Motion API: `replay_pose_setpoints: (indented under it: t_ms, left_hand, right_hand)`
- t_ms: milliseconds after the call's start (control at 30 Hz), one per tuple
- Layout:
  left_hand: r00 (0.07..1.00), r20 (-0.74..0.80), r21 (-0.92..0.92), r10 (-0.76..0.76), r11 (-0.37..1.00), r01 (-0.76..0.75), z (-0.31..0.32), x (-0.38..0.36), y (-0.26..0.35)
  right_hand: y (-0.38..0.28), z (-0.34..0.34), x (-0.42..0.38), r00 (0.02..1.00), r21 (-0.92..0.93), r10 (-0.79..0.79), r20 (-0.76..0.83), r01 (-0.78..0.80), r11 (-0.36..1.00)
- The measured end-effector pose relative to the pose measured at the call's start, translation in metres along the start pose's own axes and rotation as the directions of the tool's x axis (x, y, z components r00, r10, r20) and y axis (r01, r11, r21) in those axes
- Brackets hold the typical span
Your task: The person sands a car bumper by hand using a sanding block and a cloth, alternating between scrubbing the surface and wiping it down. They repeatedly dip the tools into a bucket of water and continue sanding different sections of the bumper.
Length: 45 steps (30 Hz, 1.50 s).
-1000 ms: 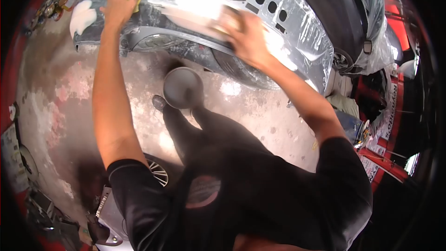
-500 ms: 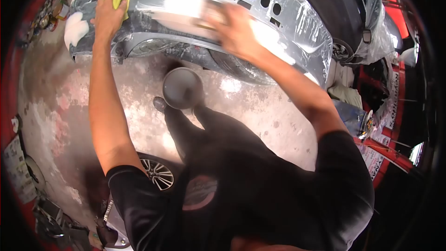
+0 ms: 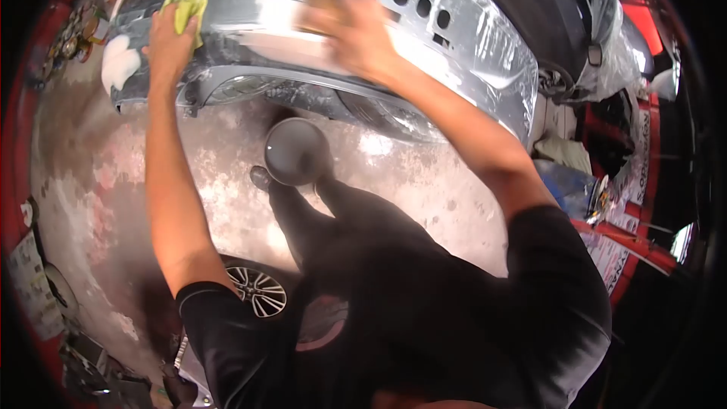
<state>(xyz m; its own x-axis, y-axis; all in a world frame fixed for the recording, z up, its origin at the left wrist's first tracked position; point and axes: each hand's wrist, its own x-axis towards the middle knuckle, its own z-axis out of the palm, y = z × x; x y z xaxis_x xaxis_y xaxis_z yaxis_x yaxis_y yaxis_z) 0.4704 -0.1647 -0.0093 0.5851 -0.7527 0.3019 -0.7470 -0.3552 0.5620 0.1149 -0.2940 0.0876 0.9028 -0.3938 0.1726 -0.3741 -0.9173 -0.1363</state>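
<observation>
My left hand (image 3: 170, 42) grips a yellow cloth (image 3: 193, 9) against the left part of a grey car body panel (image 3: 219, 19). My right hand (image 3: 360, 34) is on the middle of the same panel, smeared by motion. Its fingers are wrapped over what looks like a brownish sanding block (image 3: 319, 15), whose outline is blurred. Pale patches and white streaks mark the panel. A white patch (image 3: 120, 63) lies at its left end, left of my left hand. Several dark holes (image 3: 422, 7) pierce the panel to the right of my right hand.
A round grey bucket (image 3: 295, 153) stands on the stained concrete floor (image 3: 98, 151) by my feet. Behind the panel is a dark car (image 3: 549, 15) partly draped in clear plastic sheeting (image 3: 609, 68). A spoked wheel (image 3: 257, 290) is near my left elbow. Clutter lines the left wall.
My right hand has moved left and slightly up across the panel with the block. My left hand stays on the cloth; the whole view has shifted slightly.
</observation>
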Motion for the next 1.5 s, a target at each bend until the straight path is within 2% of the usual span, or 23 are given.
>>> replay_pose_setpoints:
  t_ms: [67, 100, 133, 200, 267, 300, 333, 433, 467, 500, 567, 667, 800, 833, 967, 1000, 1067, 1133, 1200, 1267, 1333, 1400, 1500]
  left_hand:
    - [0.998, 0.03, -0.002, 0.051, 0.999, -0.051, 0.002, 0.004, -0.013]
    - [0.998, 0.025, -0.037, 0.063, 0.997, -0.062, -0.002, 0.009, -0.015]
    - [0.997, 0.031, -0.077, 0.072, 0.995, -0.07, -0.001, 0.01, -0.01]
    - [0.995, 0.041, -0.07, 0.093, 0.993, -0.09, 0.002, 0.012, -0.004]
    - [0.995, 0.018, -0.042, 0.102, 0.994, -0.101, -0.002, 0.012, -0.008]
    - [0.995, -0.024, -0.023, 0.097, 0.995, -0.097, 0.001, 0.009, -0.007]
    - [0.996, -0.048, -0.011, 0.074, 0.997, -0.074, 0.0, 0.008, -0.006]
    - [0.999, -0.024, 0.011, 0.035, 0.999, -0.035, -0.002, 0.003, 0.003]
    - [0.999, -0.026, -0.004, 0.022, 1.0, -0.022, -0.003, 0.003, 0.004]
    - [1.0, -0.012, -0.015, 0.012, 1.0, -0.012, -0.003, 0.0, 0.005]
    - [1.0, 0.014, -0.012, 0.003, 1.0, -0.003, -0.006, -0.001, 0.004]
    - [0.998, 0.045, -0.027, -0.032, 0.999, 0.033, -0.006, 0.003, 0.008]
    - [0.998, 0.003, -0.023, -0.059, 0.998, 0.059, -0.006, 0.002, 0.013]
    - [0.997, -0.032, 0.016, -0.069, 0.997, 0.069, -0.008, -0.002, 0.022]
    - [0.997, -0.021, 0.005, -0.077, 0.997, 0.077, -0.003, 0.002, 0.011]
    - [0.997, 0.007, 0.004, -0.08, 0.997, 0.08, -0.003, -0.001, 0.012]
    - [0.996, 0.009, 0.018, -0.092, 0.996, 0.092, -0.007, -0.003, 0.015]
    - [0.996, 0.017, 0.014, -0.084, 0.996, 0.084, -0.005, 0.0, 0.018]
    - [0.997, 0.028, -0.05, -0.066, 0.996, 0.067, -0.011, 0.003, 0.008]
    - [0.998, -0.019, -0.035, -0.058, 0.998, 0.058, -0.003, 0.004, 0.005]
    - [0.995, -0.09, 0.023, -0.047, 0.999, 0.049, 0.007, -0.003, 0.007]
    - [0.996, -0.044, -0.002, -0.08, 0.997, 0.08, -0.001, -0.008, 0.019]
    - [0.997, -0.042, -0.048, -0.069, 0.997, 0.067, -0.001, -0.009, 0.014]
  right_hand:
    - [-0.027, 0.043, 0.066, 0.937, -0.153, -0.168, -0.306, 0.126, 0.98]
    - [-0.036, 0.045, 0.082, 0.987, -0.173, -0.088, -0.132, 0.064, 0.983]
    - [-0.018, 0.044, 0.065, 0.989, -0.172, -0.061, -0.137, 0.037, 0.984]
    - [0.028, 0.034, 0.008, 0.93, -0.039, -0.271, -0.247, 0.27, 0.962]
    - [0.066, -0.011, -0.093, 0.993, -0.108, -0.056, -0.107, 0.045, 0.993]
    - [0.094, -0.007, -0.142, 0.991, -0.019, 0.062, -0.122, -0.065, 0.998]
    - [0.098, -0.037, -0.169, 0.993, -0.123, 0.05, -0.105, -0.063, 0.99]
    - [0.061, -0.021, -0.11, 0.987, -0.058, 0.107, -0.124, -0.115, 0.992]
    - [0.046, -0.003, -0.061, 0.996, -0.191, 0.055, -0.071, -0.067, 0.979]
    - [0.023, 0.002, -0.012, 0.99, -0.072, -0.048, -0.131, 0.039, 0.997]
    - [-0.006, 0.031, 0.072, 0.965, -0.066, -0.154, -0.211, 0.143, 0.987]
    - [-0.005, 0.025, 0.062, 0.974, -0.005, -0.154, -0.164, 0.155, 0.988]
    - [0.068, -0.024, -0.099, 0.993, -0.217, -0.083, -0.084, 0.063, 0.974]
    - [0.074, -0.027, -0.124, 0.994, -0.169, -0.054, -0.09, 0.038, 0.985]
    - [0.009, 0.008, 0.004, 0.999, -0.148, -0.034, -0.027, 0.03, 0.988]
    - [-0.001, 0.028, 0.044, 0.979, -0.102, -0.162, -0.121, 0.15, 0.983]
    - [-0.034, 0.047, 0.109, 0.986, -0.203, -0.146, -0.084, 0.127, 0.971]
    - [-0.022, 0.043, 0.099, 0.952, -0.15, -0.263, -0.158, 0.24, 0.959]
    - [0.007, 0.009, 0.023, 0.968, -0.082, -0.239, -0.082, 0.232, 0.969]
    - [0.051, -0.01, -0.071, 0.983, -0.206, -0.172, -0.07, 0.154, 0.966]
    - [0.076, -0.017, -0.133, 0.994, -0.152, -0.073, -0.084, 0.06, 0.987]
    - [0.052, -0.007, -0.091, 0.994, -0.173, -0.078, -0.076, 0.064, 0.983]
    - [-0.035, 0.025, 0.051, 0.985, -0.152, -0.134, -0.107, 0.117, 0.981]
